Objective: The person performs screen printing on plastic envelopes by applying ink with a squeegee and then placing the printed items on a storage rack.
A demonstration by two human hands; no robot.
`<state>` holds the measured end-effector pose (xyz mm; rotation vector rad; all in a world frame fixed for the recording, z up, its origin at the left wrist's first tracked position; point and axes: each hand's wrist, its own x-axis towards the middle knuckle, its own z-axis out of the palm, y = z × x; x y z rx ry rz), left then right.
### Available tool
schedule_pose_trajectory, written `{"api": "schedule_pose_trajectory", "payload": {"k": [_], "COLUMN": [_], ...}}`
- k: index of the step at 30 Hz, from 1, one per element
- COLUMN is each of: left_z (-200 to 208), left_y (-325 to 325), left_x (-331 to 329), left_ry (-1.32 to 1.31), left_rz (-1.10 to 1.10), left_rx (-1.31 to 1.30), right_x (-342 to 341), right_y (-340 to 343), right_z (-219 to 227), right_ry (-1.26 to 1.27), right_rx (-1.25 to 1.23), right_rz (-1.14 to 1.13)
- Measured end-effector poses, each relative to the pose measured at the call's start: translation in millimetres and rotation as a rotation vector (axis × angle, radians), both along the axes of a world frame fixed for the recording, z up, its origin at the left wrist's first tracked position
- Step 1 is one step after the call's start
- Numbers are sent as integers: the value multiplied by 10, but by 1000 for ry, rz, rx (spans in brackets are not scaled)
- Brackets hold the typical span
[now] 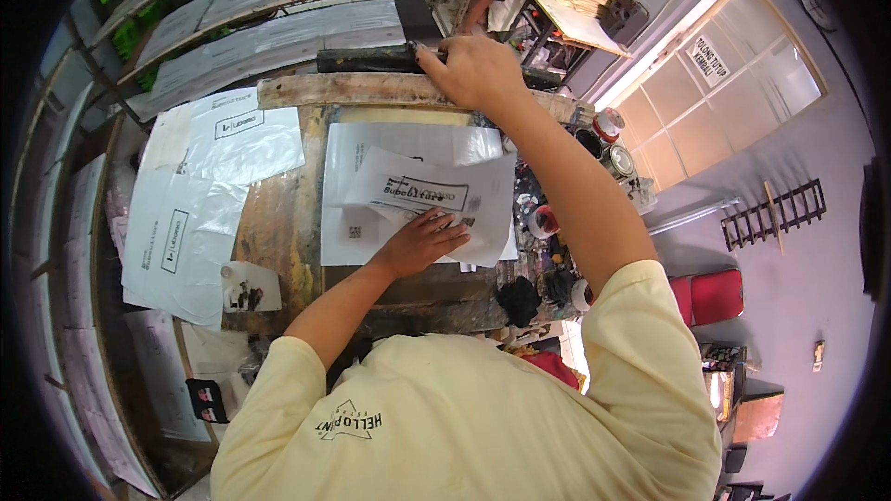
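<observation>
at centre, left hand (418,245), fingers apart, is touching a sheet (441,187), likely light, best edge-held; right hand (477,70), grip unclear.

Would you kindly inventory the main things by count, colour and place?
printed sheets: two or more, white, centre
other sheets: several, white, left
wooden bar: one, brown, behind centre sheets
rag: apparently one, black, table's right
tins: several, mixed colours, table's right
racked sheets: many, white, left and behind
wall rack: one, black, right
window or door: one, pale, right
shirt: one, pale yellow, bottom
left hand: one, bare, on printed sheets
right hand: one, bare, at wooden bar
</observation>
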<state>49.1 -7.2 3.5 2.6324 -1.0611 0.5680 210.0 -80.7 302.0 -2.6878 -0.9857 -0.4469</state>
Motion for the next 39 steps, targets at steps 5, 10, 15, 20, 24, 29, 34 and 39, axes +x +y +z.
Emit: {"api": "schedule_pose_trajectory", "payload": {"k": [5,10,15,20,24,29,34,39], "left_z": [-433,-493,-1042,-932,-1023,-1136,-346,1136], "left_y": [171,360,585,737,735,626,650,842], "left_x": [-82,-301,243,756,870,683,444,-169], "left_ry": [88,317,432,519,526,419,497,540], "left_rz": [-68,523,482,246,256,334,596,572], "left_rx": [93,23,-337,-213,-181,-151,4,-783], "right_x": [-37,-97,-132,-92,-130,-117,-69,-183], "right_y": [26,-31,49,-16,-17,39,23,-63], "right_z": [-63,-59,-113,-168,-144,-140,-190,-219], "right_ry": [33,19,-18,-13,-45,-47,-58,-57], "right_rx": [18,28,29,7,50,44,9,60], "right_rz": [5,-8,2,-15,17,44,-6,-16]}}
